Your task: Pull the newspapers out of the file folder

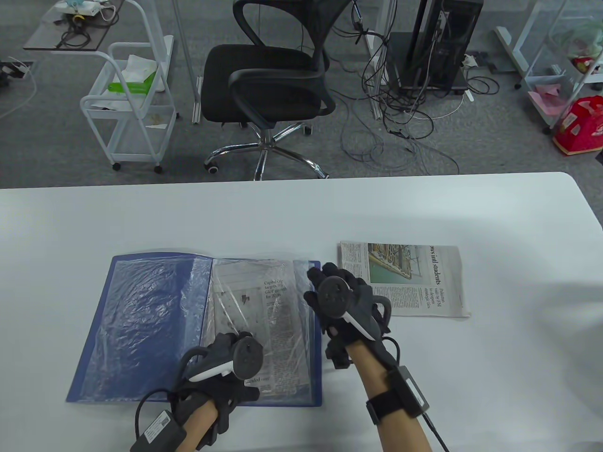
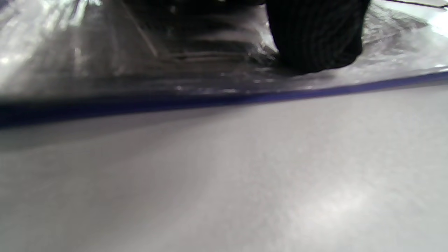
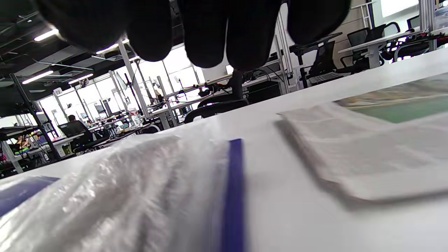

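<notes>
Newspaper (image 1: 271, 325) in folder (image 1: 141, 325) lies under left fingers (image 2: 315, 38).

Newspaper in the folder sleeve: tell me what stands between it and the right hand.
The clear plastic sleeve covers the newspaper still inside the blue folder. The right hand sits at the sleeve's right edge; the left hand rests on the sleeve's near end. Nothing else visibly lies between.
</notes>
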